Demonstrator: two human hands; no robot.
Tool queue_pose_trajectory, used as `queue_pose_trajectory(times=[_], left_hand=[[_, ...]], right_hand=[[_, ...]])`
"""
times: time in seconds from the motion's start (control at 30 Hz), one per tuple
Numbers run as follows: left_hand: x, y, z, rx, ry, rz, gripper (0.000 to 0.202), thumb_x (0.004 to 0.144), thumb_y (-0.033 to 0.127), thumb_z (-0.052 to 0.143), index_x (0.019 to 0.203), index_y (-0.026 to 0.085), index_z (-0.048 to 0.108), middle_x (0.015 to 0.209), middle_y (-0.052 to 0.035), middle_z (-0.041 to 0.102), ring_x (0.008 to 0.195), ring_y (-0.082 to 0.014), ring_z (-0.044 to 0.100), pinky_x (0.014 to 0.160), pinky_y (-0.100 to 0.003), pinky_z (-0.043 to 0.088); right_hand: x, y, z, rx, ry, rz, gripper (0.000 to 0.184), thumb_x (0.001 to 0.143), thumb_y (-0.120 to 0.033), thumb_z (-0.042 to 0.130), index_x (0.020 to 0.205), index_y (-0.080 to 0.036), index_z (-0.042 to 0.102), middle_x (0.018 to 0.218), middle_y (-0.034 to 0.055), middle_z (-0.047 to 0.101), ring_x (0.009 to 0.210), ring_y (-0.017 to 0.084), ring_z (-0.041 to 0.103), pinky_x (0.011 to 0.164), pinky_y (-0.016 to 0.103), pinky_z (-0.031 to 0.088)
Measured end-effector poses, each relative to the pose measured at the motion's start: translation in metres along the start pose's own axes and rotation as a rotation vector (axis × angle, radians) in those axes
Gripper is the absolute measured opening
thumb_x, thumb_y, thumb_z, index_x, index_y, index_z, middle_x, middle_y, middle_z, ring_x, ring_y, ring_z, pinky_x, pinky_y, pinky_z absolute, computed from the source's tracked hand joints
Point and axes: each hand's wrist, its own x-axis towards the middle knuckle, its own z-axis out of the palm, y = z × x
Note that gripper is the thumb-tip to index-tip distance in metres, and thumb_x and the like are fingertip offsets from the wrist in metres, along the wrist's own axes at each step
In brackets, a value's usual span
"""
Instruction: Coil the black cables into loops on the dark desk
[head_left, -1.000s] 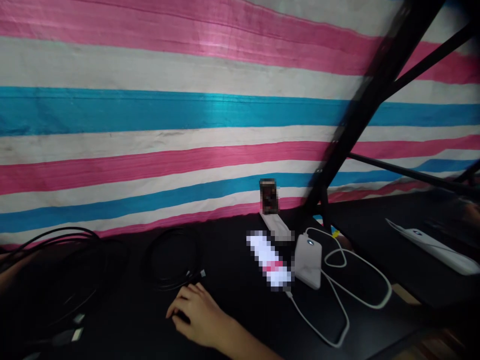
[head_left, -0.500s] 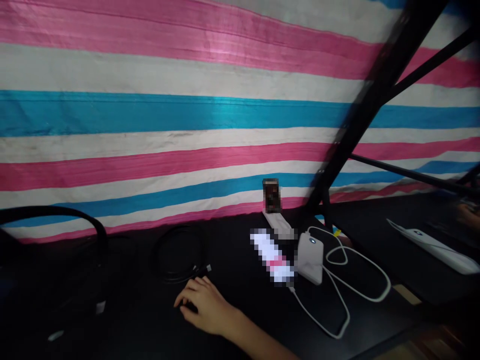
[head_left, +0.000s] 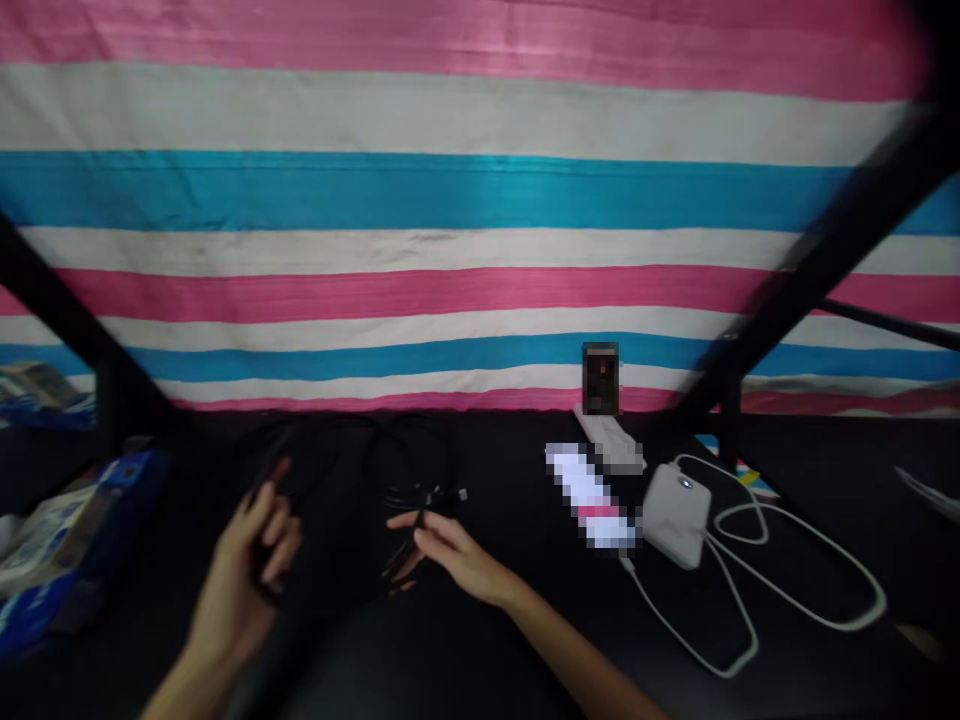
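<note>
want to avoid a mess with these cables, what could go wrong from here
The black cable in the right hand's grip passes close to the coiled cable, so the two might snag or tangle. The white cable lies in loose loops and is plugged into the lit phone; a sweep of the right forearm could catch it and tug the phone. Blur hides how firmly the left hand holds anything, so a slip there is possible.

Blk table (head_left: 525, 640): coiled blk cable (head_left: 412, 497) nr back edge; lit phone (head_left: 592, 497), wht pwr bank (head_left: 677, 517) + wht cord (head_left: 753, 650) twd R edge.
</note>
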Motion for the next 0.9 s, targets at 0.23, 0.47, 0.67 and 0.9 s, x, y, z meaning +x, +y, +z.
queue_pose_trajectory(times=[0.23, 0.47, 0.67, 0.9], left_hand=[[-0.010, -0.057, -0.003, 0.129, -0.140, -0.219, 0.076, 0.057, 0.054, 0.071, 0.119, 0.019, 0.044, 0.061, 0.0044, 0.056, 0.048, -0.0157, 0.056, 0.037, -0.023, 0.040], [-0.008, -0.049, -0.033, 0.256, -0.183, -0.104, 0.044, 0.072, 0.056, 0.060, 0.095, 0.019, 0.051, 0.057, 0.0006, 0.061, 0.045, -0.0161, 0.058, 0.043, -0.024, 0.044], [-0.001, -0.028, -0.059, 0.421, 0.127, 0.217, 0.038, 0.077, 0.054, 0.054, 0.090, 0.019, 0.057, 0.041, 0.0036, 0.052, 0.036, -0.0121, 0.046, 0.036, -0.019, 0.030], [-0.004, -0.001, -0.104, 0.474, 0.513, 0.354, 0.036, 0.074, 0.048, 0.063, 0.097, 0.021, 0.067, 0.050, 0.0063, 0.044, 0.045, -0.0079, 0.035, 0.039, -0.019, 0.026]], right_hand=[[0.002, -0.007, -0.015, 0.027, 0.330, 0.115, 0.054, 0.078, -0.066, 0.047, 0.091, -0.014, 0.056, 0.044, -0.0062, 0.050, 0.025, 0.010, 0.047, 0.023, 0.016, 0.030], [-0.008, -0.031, -0.027, -0.220, 0.236, 0.100, 0.044, 0.077, -0.049, 0.061, 0.100, -0.012, 0.065, 0.041, -0.0076, 0.048, 0.029, 0.009, 0.051, 0.027, 0.013, 0.028], [-0.031, -0.049, -0.049, -0.343, 0.413, 0.102, 0.045, 0.074, -0.048, 0.064, 0.104, -0.014, 0.067, 0.039, -0.0098, 0.039, 0.024, 0.006, 0.039, 0.024, 0.014, 0.026], [-0.092, -0.085, -0.083, -0.097, 0.939, 0.006, 0.047, 0.063, -0.044, 0.073, 0.103, -0.019, 0.063, 0.040, -0.0124, 0.024, 0.027, 0.004, 0.026, 0.020, 0.010, 0.016]])
